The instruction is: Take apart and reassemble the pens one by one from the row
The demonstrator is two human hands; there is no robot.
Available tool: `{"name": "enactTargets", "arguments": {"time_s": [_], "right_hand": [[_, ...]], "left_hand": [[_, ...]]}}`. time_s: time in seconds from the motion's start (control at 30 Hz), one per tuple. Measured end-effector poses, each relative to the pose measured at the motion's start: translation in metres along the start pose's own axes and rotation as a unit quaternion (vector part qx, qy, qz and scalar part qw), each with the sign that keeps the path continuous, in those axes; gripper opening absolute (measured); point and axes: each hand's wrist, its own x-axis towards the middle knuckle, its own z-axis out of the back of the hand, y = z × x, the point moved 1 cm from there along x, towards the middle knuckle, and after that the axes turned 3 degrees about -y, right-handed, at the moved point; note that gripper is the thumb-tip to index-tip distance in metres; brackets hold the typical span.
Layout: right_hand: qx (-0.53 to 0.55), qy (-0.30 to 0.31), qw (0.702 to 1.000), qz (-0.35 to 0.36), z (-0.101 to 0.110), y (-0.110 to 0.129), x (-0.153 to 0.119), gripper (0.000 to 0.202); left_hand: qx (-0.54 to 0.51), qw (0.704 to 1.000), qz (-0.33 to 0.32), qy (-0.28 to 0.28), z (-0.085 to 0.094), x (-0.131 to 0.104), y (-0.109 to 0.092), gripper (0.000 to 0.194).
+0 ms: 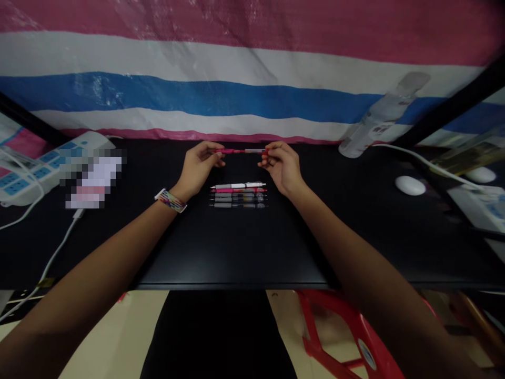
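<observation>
A red pen (241, 151) lies level between my two hands, above the far part of the black table (236, 247). My left hand (200, 164) pinches its left end between thumb and fingers. At the other end, the fingers of my right hand (283, 164) are closed on the pen. Closer to me, several pens rest side by side in a neat stack of rows: a white pen (240, 185) at the back, a red pen (239, 190) just in front of it, then dark grey pens (238, 205).
A white power strip (92, 145) and a blurred-out phone (97, 181) on a cable are at the left. To the right stand a clear bottle (366, 129) and a white mouse (410, 185). A striped plastic sheet (244, 100) hangs behind; a red stool (351, 316) is below.
</observation>
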Motion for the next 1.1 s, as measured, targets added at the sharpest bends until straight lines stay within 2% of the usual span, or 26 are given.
{"name": "enactTargets", "arguments": {"time_s": [0.23,0.4,0.6,0.9,1.1], "right_hand": [[0.003,-0.043,0.998,0.037,0.006,0.0,0.001,0.006],[-0.001,-0.062,0.997,0.038,0.006,0.001,0.001,0.006],[-0.022,-0.074,0.997,0.023,0.008,0.007,0.001,0.005],[-0.056,-0.133,0.986,0.082,0.016,0.008,0.006,0.002],[-0.051,-0.15,0.984,0.083,0.016,0.008,0.004,0.002]], "left_hand": [[0.063,0.997,-0.035,-0.015,0.011,0.0,-0.004,0.016],[0.065,0.997,-0.03,-0.042,0.019,0.0,-0.005,0.018],[0.042,0.999,0.0,-0.025,0.019,-0.001,-0.006,0.015],[0.03,0.999,0.022,-0.024,0.019,-0.001,-0.006,0.006],[0.026,0.999,0.02,-0.02,0.019,0.0,-0.004,0.01]]}}
